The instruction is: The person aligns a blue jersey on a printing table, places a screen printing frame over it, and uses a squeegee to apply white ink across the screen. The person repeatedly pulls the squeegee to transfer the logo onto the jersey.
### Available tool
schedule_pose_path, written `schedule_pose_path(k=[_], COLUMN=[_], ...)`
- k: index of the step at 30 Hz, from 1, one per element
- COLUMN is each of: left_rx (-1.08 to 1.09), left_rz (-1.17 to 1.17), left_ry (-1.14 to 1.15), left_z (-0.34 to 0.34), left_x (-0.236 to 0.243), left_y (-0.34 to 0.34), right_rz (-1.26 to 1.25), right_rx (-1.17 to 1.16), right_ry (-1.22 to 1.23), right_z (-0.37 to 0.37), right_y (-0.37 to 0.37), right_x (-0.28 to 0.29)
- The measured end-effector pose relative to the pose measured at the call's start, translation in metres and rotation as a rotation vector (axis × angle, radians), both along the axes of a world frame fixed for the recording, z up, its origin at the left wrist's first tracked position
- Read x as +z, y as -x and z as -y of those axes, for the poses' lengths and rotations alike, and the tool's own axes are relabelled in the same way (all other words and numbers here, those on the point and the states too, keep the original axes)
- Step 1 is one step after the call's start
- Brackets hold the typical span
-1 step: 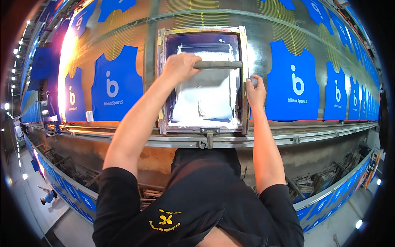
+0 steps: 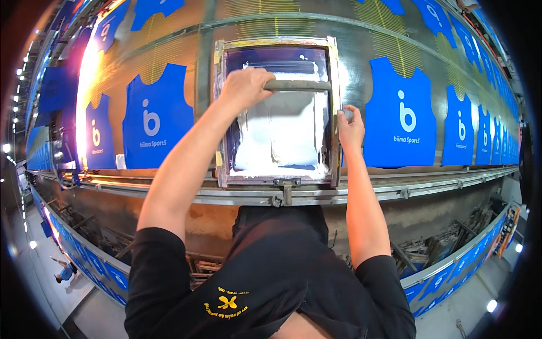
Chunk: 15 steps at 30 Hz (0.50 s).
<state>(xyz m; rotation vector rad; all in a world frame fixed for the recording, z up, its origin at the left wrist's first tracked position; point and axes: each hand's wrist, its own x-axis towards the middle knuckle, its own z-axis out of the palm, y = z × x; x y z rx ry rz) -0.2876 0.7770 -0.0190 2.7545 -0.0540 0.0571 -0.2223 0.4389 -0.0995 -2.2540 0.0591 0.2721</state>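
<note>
A screen-printing frame (image 2: 333,135) lies on the long table in front of me, white ink (image 2: 282,135) spread thickly over its mesh. Across its far half runs a squeegee (image 2: 302,85). My left hand (image 2: 245,87) is closed around the squeegee's left end. At the outer right side of the frame, my right hand (image 2: 351,125) has its fingers closed on a small grey thing (image 2: 345,114), whose kind I cannot make out. Whatever lies beneath the screen is hidden.
Blue vest-shaped fabric pieces with white prints lie on both sides, including a left piece (image 2: 158,118) and a right piece (image 2: 400,116). A metal rail (image 2: 372,196) borders the near table edge. Bright orange light glows at the left. Another person (image 2: 66,271) is far off, lower left.
The squeegee and my left hand have shifted very slightly toward the far end of the screen. My right hand stays at the frame's side.
</note>
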Motion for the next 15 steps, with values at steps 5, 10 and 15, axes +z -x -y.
schedule_pose_path(k=[5, 10, 15], left_rx=[-0.050, -0.016, 0.011], left_rz=[-0.101, -0.194, -0.148], left_ry=[-0.006, -0.081, -0.124], left_z=[-0.044, -0.052, -0.051], left_x=[-0.014, -0.030, -0.031], left_y=[-0.060, -0.077, -0.076], right_rz=[0.050, 0.219, 0.789], right_rx=[-0.034, 0.079, 0.509], right_ry=[-0.024, 0.233, 0.133], right_z=[-0.001, -0.017, -0.094], right_y=[0.000, -0.012, -0.093], right_x=[-0.002, 0.013, 0.048])
